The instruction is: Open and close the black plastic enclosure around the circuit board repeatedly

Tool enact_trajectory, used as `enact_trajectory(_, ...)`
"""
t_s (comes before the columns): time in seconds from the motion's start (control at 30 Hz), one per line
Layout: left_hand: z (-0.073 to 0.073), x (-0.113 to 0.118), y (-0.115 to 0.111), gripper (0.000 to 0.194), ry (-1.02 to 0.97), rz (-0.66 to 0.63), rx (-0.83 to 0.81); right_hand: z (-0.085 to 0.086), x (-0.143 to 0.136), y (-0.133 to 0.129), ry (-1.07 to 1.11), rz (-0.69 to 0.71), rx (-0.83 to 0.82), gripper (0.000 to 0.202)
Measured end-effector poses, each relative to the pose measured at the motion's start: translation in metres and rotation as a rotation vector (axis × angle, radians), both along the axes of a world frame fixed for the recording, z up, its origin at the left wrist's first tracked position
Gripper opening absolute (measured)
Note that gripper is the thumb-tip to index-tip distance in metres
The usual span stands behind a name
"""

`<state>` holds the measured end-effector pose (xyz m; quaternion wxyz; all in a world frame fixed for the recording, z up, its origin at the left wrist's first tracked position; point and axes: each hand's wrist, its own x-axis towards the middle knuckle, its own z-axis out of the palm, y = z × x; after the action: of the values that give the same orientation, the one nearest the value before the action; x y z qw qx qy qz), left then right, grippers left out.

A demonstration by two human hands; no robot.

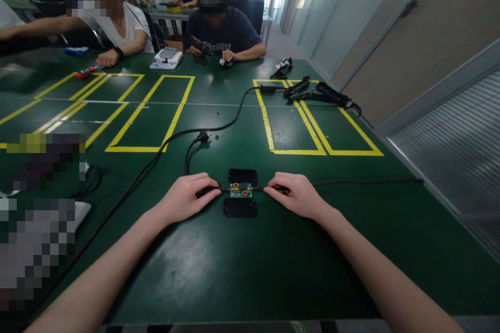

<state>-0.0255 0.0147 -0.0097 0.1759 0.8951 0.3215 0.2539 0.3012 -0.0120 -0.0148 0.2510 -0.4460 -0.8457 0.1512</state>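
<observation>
A small green circuit board [240,190] lies on the green table [250,270] with a black cable running out of each end. My left hand [186,197] pinches the cable on the board's left side. My right hand [297,195] pinches the cable on its right side, which trails off to the right [371,182]. One black plastic shell half [242,176] lies just behind the board and another shell half [239,207] just in front of it. The left cable loops back to a black plug [203,137].
Yellow taped rectangles [150,114] mark the table. Black adapters and cables [316,92] lie at the far right. Two people sit across the table, one handling a black tool [201,44]. A white device [167,58] sits between them. More people work further back.
</observation>
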Motion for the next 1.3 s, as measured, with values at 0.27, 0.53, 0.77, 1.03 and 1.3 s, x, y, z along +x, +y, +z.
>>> enact_trajectory(0.27,0.0,-0.012,0.01,0.053,0.134,0.072,-0.014,0.001,0.014,0.004,-0.162,-0.071,-0.119,0.058)
enact_trajectory(0.53,-0.006,-0.008,0.012,0.053,0.185,0.125,0.002,0.001,0.012,0.003,-0.147,-0.11,-0.1,0.072)
enact_trajectory(0.77,-0.009,-0.003,0.015,0.049,0.225,0.196,0.051,-0.001,0.013,0.008,-0.082,-0.156,-0.032,0.073)
enact_trajectory(1.03,-0.003,0.004,0.007,0.052,0.164,0.155,0.097,0.007,0.014,-0.004,0.093,-0.106,-0.017,0.063)
enact_trajectory(1.3,0.002,-0.001,0.002,0.053,0.08,0.061,0.091,0.01,0.014,-0.005,0.073,0.049,-0.1,0.064)
